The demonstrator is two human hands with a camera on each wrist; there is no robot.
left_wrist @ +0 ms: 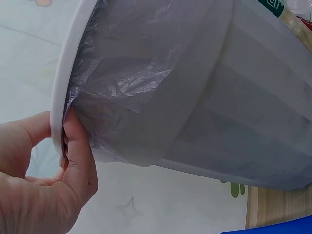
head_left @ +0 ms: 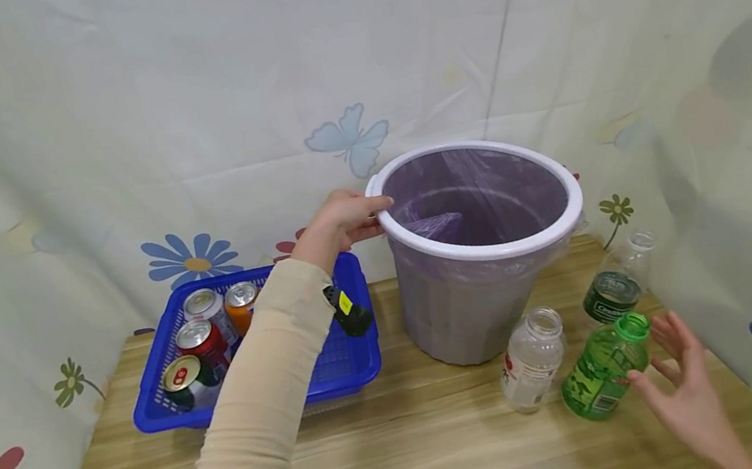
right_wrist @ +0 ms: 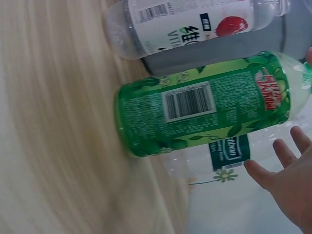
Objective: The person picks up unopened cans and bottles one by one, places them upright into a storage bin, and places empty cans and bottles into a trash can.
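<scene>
The fingers of our left hand [head_left: 341,223] were pinched on the white rim [head_left: 497,250] of the bin [head_left: 459,320], the thumb on one side and the others curled against the far side, where the liner [left_wrist: 122,87] hung over. The fingers of our right hand [head_left: 684,395] were spread wide and had hold of nothing; they stood about the neck of the green bottle [head_left: 594,376], though whether any tip touched it we could not tell. That bottle was upright on the counter [head_left: 397,461], in front of the bin and a little to its right. We judged the step in hand to be the reach for it while the bin was steadied. The next move, as we read it, called for bringing thumb and fingers together round the bottle and lifting it straight, without knocking its neighbours: the white-labelled bottle [head_left: 533,365] just beside it and the clear bottle [head_left: 613,295] behind. The thin plastic would likely give under a hard squeeze. Farther off, at our left, several cans [head_left: 205,345] stood in the blue basket [head_left: 369,359].
</scene>
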